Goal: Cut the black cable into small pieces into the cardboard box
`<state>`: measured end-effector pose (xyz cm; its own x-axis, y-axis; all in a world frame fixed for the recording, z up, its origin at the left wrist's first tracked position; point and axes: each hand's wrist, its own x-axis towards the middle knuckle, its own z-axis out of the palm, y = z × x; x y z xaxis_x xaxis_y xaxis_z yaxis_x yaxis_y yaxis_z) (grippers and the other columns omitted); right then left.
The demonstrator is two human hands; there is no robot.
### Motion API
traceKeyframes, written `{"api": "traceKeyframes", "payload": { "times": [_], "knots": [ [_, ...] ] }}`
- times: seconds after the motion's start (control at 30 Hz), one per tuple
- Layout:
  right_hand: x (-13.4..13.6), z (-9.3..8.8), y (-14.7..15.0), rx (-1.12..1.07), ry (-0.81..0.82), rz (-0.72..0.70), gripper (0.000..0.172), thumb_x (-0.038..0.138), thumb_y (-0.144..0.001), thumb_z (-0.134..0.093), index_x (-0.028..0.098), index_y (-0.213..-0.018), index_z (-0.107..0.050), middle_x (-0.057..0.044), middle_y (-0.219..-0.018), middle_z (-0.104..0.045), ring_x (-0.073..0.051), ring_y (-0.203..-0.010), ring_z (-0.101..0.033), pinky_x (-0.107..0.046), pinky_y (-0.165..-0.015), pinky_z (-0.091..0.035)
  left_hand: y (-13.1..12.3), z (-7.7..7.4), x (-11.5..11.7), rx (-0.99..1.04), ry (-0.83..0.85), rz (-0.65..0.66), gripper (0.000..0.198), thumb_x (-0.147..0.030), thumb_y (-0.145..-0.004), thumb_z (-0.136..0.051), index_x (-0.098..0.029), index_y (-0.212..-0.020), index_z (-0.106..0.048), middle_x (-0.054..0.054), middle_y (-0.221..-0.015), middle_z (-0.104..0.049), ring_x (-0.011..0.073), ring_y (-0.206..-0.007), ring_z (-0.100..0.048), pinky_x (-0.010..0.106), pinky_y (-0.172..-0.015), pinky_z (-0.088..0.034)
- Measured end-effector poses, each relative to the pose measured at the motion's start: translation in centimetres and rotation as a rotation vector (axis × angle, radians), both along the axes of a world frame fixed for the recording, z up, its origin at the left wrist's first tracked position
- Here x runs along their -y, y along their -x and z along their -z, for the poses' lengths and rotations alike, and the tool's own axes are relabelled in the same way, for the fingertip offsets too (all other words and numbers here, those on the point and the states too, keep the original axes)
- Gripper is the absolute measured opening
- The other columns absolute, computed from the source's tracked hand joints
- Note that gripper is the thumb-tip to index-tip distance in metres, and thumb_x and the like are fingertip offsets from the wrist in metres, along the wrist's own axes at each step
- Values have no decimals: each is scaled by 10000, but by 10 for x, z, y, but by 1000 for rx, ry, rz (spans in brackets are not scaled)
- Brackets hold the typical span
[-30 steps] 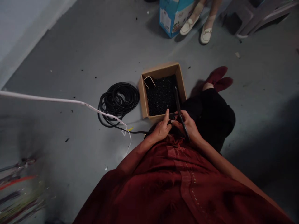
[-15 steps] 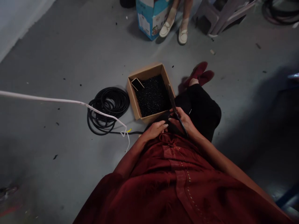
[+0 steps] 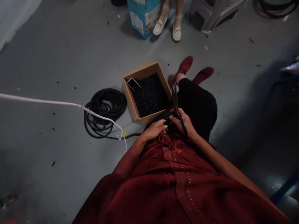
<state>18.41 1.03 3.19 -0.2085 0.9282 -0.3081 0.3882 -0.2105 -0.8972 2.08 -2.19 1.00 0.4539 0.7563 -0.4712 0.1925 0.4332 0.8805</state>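
Observation:
My right hand [image 3: 184,122] is closed round black scissors [image 3: 175,101], whose slightly parted blades point away from me. My left hand [image 3: 154,130] is closed at my lap, with a dark end showing at its fingertips, close to my right fingers. A black hose [image 3: 133,135] runs from the coil [image 3: 106,107] on the floor to behind my left wrist, and its stretch under the hand is hidden. Just beyond my hands stands an open cardboard box [image 3: 143,67] holding many small black pieces [image 3: 151,96] and a small dark open carton [image 3: 134,84].
A pale cord [image 3: 46,101] crosses in from the left, above the hose coil. Farther off are a blue carton [image 3: 137,20], another person's feet in white shoes [image 3: 177,33] and a plastic stool [image 3: 207,17]. Black scraps dot the floor.
The scissors have turned in my right hand, and their blades now show apart. One of my feet has shifted, so the red shoes stand farther apart. The view has moved slightly.

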Motion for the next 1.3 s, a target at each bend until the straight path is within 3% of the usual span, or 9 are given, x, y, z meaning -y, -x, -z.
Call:
{"api": "traceKeyframes", "payload": {
  "times": [0.07,0.17,0.27,0.4,0.5,0.77,1.1,1.3],
  "knots": [
    [-1,0,1,-7,7,15,303,401,-773,-514,221,-1015,-490,1,-732,-563,-147,-593,-563,-262,-553,-441,2,1,-2,-19,-28,11,273,-353,-835,-419,-126,-905,-553,3,-724,-553,76,-592,-491,196,-570,-395],
    [-3,-2,0,4,24,-16,361,434,-789,-494,226,-1084,-478,1,-729,-579,-161,-636,-575,-271,-592,-451,13,-1,-4,-149,-100,-109,348,-401,-857,-366,-133,-861,-587,-14,-674,-527,60,-553,-431,177,-533,-358],
    [0,-3,-5,92,26,-132,451,478,-798,-479,222,-1168,-476,-18,-781,-614,-176,-675,-575,-282,-615,-443,27,-5,-8,-309,-138,-246,423,-447,-863,-338,-135,-910,-619,-22,-634,-516,61,-527,-407,176,-519,-347],
    [10,1,-15,194,-23,-273,469,492,-801,-485,226,-1187,-499,-60,-1027,-615,-220,-844,-579,-313,-707,-437,34,-7,-12,-437,-182,-310,422,-425,-857,-383,-152,-1097,-598,-15,-651,-571,79,-571,-474,181,-550,-383],
    [18,8,-21,235,-17,-336,474,509,-796,-492,238,-1185,-494,-60,-1024,-616,-225,-866,-582,-304,-712,-434,29,-8,-14,-496,-225,-345,411,-388,-852,-421,-161,-1157,-575,-7,-681,-620,95,-620,-533,194,-605,-419],
    [19,14,-23,333,-4,-486,499,473,-753,-572,236,-1180,-473,-84,-1007,-606,-237,-865,-570,-298,-695,-409,30,-13,-14,-573,-290,-279,361,-323,-842,-463,-158,-1133,-598,17,-752,-685,143,-747,-611,252,-759,-470],
    [11,7,-20,335,4,-508,545,541,-768,-529,214,-1195,-439,-106,-1065,-570,-247,-934,-553,-318,-765,-409,17,-18,-19,-601,-269,-231,366,-320,-845,-463,-137,-1135,-592,43,-918,-694,147,-801,-632,267,-829,-471],
    [5,6,-22,286,41,-560,642,619,-765,-470,185,-1234,-406,-124,-1116,-545,-252,-984,-537,-326,-803,-406,18,-16,-22,-591,-311,-210,366,-318,-845,-461,-135,-1131,-597,63,-998,-678,173,-971,-607,278,-908,-446]
  ]
}}
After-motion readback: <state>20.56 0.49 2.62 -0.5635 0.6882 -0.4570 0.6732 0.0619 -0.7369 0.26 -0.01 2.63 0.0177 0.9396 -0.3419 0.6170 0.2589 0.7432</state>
